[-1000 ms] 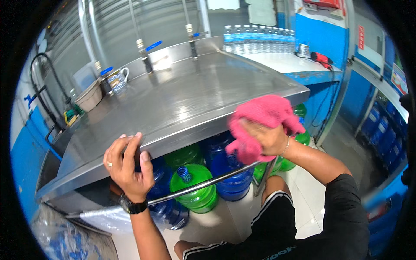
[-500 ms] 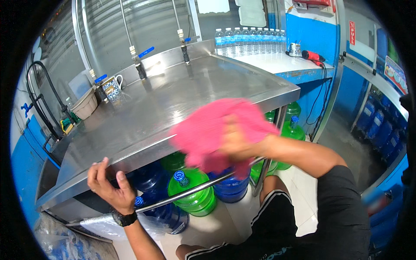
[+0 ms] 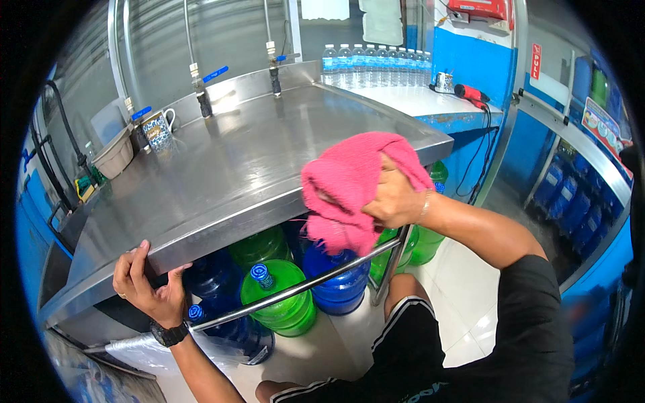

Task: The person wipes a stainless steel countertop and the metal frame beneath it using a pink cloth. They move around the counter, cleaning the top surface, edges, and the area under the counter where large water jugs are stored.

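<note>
Bunched in my right hand (image 3: pixel 396 195) is a pink cloth (image 3: pixel 346 178), held just over the front edge of a stainless steel counter (image 3: pixel 222 168) near its right end. Part of the cloth hangs down in front of that edge. My left hand (image 3: pixel 151 285), with a black watch on the wrist, rests against the counter's front edge at the left. Its fingers are apart and it holds nothing; the fingertips reach the rim while the thumb lies just below it.
Three blue-handled taps (image 3: pixel 203 91) stand above the counter's back. A patterned mug (image 3: pixel 158 131) and a beige basin (image 3: pixel 114 154) sit at its left. Below, behind a metal rail (image 3: pixel 289 292), are green and blue water jugs (image 3: pixel 279 302). Several bottles (image 3: pixel 359 64) line a white shelf.
My right hand has drawn the pink cloth a little to the right, and the cloth is now more bunched. My left hand stays at the counter's edge. The view has shifted slightly.
</note>
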Available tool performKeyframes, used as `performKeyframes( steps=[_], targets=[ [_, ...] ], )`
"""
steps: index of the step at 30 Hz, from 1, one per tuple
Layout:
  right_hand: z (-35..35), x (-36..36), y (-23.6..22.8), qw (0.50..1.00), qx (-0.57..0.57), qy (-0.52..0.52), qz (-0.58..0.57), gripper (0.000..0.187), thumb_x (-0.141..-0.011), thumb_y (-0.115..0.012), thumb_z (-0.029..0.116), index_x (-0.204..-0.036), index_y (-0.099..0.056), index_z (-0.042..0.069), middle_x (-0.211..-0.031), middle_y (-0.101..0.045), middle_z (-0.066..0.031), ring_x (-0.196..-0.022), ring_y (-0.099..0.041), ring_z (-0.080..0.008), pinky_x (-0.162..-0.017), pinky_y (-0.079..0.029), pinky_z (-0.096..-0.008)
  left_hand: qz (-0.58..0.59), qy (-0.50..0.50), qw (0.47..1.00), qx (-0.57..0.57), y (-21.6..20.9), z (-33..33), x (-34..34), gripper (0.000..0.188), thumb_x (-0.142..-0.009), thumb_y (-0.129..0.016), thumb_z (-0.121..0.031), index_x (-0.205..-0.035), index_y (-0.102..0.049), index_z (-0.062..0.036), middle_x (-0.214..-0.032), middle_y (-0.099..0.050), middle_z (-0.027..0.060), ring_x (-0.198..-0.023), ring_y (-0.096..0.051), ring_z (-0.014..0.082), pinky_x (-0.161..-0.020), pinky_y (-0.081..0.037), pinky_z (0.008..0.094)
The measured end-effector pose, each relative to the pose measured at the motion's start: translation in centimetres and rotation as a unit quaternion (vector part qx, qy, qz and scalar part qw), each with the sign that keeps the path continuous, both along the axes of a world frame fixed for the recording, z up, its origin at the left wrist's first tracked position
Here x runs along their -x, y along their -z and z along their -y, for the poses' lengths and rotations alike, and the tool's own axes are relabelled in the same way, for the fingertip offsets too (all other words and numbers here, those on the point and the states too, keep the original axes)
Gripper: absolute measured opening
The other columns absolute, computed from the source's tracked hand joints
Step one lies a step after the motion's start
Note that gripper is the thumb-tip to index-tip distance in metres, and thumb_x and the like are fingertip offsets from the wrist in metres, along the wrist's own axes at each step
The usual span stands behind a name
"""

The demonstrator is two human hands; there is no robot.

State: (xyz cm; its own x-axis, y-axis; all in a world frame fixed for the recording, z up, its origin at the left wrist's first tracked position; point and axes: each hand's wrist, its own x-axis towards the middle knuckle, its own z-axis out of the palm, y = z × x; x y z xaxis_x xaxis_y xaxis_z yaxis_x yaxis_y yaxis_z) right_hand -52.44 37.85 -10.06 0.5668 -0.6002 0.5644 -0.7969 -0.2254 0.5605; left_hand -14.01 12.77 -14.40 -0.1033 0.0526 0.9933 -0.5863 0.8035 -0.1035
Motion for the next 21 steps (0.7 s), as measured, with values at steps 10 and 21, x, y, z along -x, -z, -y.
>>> performKeyframes(
  steps=[10,21],
  targets=[
    [-3.0,1.0,-1.7,1.0,-0.001,0.013,-0.004,0.068,-0.08,-0.074,0.025,-0.147,-0.062,0.017,-0.146,-0.06,-0.0127,-0.132,-0.059,-0.0379,-0.114,-0.038,-0.0607,-0.03,0.017,0.999,0.014,0.2,0.4,0.9,0.065,-0.075,-0.088,-0.045,-0.128,-0.07,-0.0126,-0.119,-0.06,0.0086,-0.117,-0.053,0.0283,-0.103,-0.039,0.0427],
    [-6.8,6.3,-2.7,0.998,-0.017,0.053,-0.02,0.071,-0.084,-0.068,0.029,-0.154,-0.054,0.024,-0.155,-0.055,-0.0054,-0.141,-0.053,-0.0293,-0.118,-0.03,-0.0592,-0.022,0.007,1.0,0.004,0.3,0.2,0.6,0.068,-0.075,-0.086,-0.054,-0.127,-0.071,-0.0136,-0.122,-0.058,0.008,-0.117,-0.052,0.0275,-0.102,-0.04,0.0434]
  ],
)
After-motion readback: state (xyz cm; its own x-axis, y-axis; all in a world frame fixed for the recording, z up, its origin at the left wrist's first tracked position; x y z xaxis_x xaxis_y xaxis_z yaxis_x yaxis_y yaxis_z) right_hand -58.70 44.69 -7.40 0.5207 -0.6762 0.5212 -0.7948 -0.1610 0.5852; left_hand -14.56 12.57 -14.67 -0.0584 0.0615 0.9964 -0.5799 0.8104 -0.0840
